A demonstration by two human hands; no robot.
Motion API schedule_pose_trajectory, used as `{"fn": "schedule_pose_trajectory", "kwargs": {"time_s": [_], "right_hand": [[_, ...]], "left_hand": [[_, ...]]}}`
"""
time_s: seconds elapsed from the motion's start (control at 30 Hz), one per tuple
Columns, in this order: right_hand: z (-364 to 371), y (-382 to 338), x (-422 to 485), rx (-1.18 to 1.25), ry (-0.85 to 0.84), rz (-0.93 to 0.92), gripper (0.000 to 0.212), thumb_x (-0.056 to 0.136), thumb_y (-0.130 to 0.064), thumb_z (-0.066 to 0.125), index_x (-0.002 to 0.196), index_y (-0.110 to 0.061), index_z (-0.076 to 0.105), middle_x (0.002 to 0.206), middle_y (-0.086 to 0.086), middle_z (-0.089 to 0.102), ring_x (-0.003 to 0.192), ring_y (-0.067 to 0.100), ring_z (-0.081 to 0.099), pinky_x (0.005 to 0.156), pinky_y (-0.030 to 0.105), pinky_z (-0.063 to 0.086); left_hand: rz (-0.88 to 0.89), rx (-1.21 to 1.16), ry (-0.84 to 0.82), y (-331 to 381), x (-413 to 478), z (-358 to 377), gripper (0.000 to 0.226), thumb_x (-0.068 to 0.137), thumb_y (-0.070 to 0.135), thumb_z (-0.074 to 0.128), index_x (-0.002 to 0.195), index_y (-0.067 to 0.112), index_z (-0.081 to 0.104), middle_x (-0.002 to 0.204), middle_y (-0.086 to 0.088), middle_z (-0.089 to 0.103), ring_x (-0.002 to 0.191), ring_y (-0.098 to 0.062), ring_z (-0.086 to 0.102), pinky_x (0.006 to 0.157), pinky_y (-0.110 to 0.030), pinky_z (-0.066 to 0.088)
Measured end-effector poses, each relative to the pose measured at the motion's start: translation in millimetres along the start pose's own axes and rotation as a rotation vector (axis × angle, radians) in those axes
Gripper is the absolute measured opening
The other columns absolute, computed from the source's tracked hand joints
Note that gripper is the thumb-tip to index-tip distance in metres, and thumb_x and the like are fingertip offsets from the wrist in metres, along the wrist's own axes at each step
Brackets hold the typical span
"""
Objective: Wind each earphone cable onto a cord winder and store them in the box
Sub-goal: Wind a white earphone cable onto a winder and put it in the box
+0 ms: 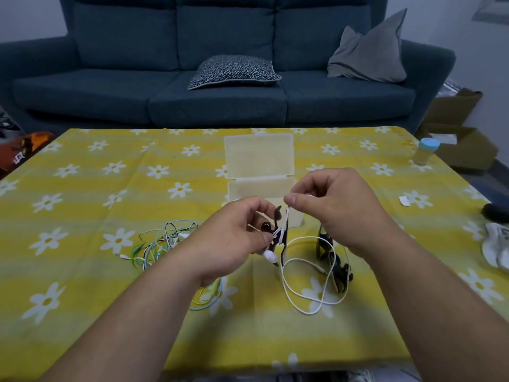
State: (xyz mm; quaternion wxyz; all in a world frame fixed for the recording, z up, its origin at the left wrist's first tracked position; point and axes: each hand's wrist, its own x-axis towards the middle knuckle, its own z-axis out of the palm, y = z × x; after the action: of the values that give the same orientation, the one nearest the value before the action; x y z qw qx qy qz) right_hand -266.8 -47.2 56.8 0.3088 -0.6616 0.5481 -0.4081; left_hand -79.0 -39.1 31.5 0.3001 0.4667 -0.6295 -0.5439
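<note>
One cord winder [277,213] in left hand [234,239]; right hand [337,206] pinches white cable [308,312] above.

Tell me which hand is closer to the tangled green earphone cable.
Left. The left hand grips the black cord winder just beside the green earphone cable; the right hand pinches the white earphone cable farther off, beyond the winder.

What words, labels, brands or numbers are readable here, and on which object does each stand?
Nothing is legible.
Orange and black item at the left edge: white marks, too blurred to read.
White device at the right edge: grey panel, too blurred to read.
No label visible on the translucent plastic box or the blue-capped jar.
</note>
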Motion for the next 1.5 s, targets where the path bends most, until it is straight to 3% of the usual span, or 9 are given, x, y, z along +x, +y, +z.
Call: {"fn": "schedule_pose_trajectory", "kwargs": {"time_s": [0.17,0.53,0.7,0.8,0.93,1.1,1.27,1.4,1.5], "right_hand": [[4.4,5.2,1.7,0.094,0.023,0.073,0.016,0.079,-0.020,0.082,0.070,-0.011,0.072,0.055,-0.002,0.045,0.048,0.006,0.036,0.046,0.016,0.032],[9.2,11.9,5.7,0.059,0.071,0.093,0.017,0.081,-0.020,0.080,0.071,-0.011,0.071,0.042,-0.016,0.042,0.041,0.002,0.036,0.043,0.012,0.029],[18.2,21.3,0.2,0.087,-0.160,0.279,0.024,0.090,-0.018,0.068,0.073,-0.002,0.065,0.046,-0.010,0.041,0.042,0.007,0.031,0.044,0.019,0.025],[24.9,20.4,-4.8,0.106,-0.321,0.291,0.029,0.098,-0.020,0.056,0.074,-0.007,0.067,0.054,-0.001,0.044,0.050,0.014,0.032,0.049,0.027,0.025],[27.5,13.1,-10.2,0.080,-0.454,0.251,0.033,0.103,-0.021,0.047,0.082,-0.010,0.070,0.053,-0.007,0.049,0.050,0.011,0.036,0.054,0.031,0.029],[23.8,5.8,-11.9,0.035,-0.481,0.219,0.032,0.101,-0.020,0.050,0.080,-0.012,0.072,0.054,-0.007,0.051,0.058,0.018,0.040,0.062,0.035,0.032],[18.5,-4.1,-13.7,0.125,-0.469,0.110,0.022,0.096,-0.016,0.058,0.081,-0.008,0.072,0.057,0.001,0.054,0.059,0.017,0.049,0.061,0.033,0.043],[13.5,-7.4,-10.3,0.226,-0.345,0.077,0.020,0.094,-0.009,0.061,0.079,0.001,0.070,0.055,0.004,0.056,0.052,0.016,0.051,0.054,0.026,0.045],[10.2,-3.0,-5.5,0.186,-0.187,0.073,0.020,0.091,-0.010,0.065,0.077,0.004,0.067,0.050,0.000,0.049,0.047,0.013,0.041,0.049,0.024,0.035]], "left_hand": [[-0.004,-0.001,-0.022,-0.2,-0.1,0.4,0.029,0.091,-0.010,0.054,0.105,0.013,0.064,0.085,-0.008,0.061,0.071,-0.020,0.062,0.073,-0.032,0.051],[0.044,-0.075,-0.008,4.6,-0.3,2.4,0.030,0.088,-0.016,0.055,0.103,0.009,0.064,0.082,-0.011,0.061,0.070,-0.020,0.058,0.068,-0.029,0.048],[0.062,-0.301,0.082,9.5,-0.9,-0.3,0.028,0.089,-0.016,0.053,0.104,0.006,0.063,0.084,-0.011,0.065,0.072,-0.020,0.061,0.064,-0.021,0.052],[0.047,-0.438,0.207,9.9,1.7,-8.2,0.025,0.091,-0.013,0.054,0.103,0.008,0.063,0.081,-0.008,0.071,0.071,-0.018,0.067,0.060,-0.020,0.053],[0.023,-0.474,0.299,7.9,3.4,-13.5,0.024,0.091,-0.011,0.055,0.102,0.009,0.063,0.076,-0.005,0.071,0.067,-0.016,0.065,0.057,-0.018,0.052],[0.020,-0.343,0.356,4.8,5.0,-11.7,0.025,0.091,-0.010,0.057,0.099,0.013,0.063,0.071,-0.001,0.070,0.070,-0.018,0.064,0.066,-0.023,0.054],[0.071,0.014,0.395,0.4,6.4,-11.0,0.030,0.086,-0.007,0.064,0.098,0.021,0.065,0.073,-0.002,0.065,0.061,-0.015,0.064,0.067,-0.032,0.051],[0.120,0.216,0.313,1.3,5.6,-5.5,0.033,0.084,-0.006,0.065,0.092,0.026,0.062,0.074,-0.005,0.067,0.064,-0.023,0.070,0.065,-0.038,0.053],[0.140,0.232,0.223,0.4,4.9,-1.9,0.031,0.084,-0.007,0.065,0.091,0.023,0.064,0.079,-0.011,0.066,0.065,-0.027,0.070,0.071,-0.045,0.056]]}}
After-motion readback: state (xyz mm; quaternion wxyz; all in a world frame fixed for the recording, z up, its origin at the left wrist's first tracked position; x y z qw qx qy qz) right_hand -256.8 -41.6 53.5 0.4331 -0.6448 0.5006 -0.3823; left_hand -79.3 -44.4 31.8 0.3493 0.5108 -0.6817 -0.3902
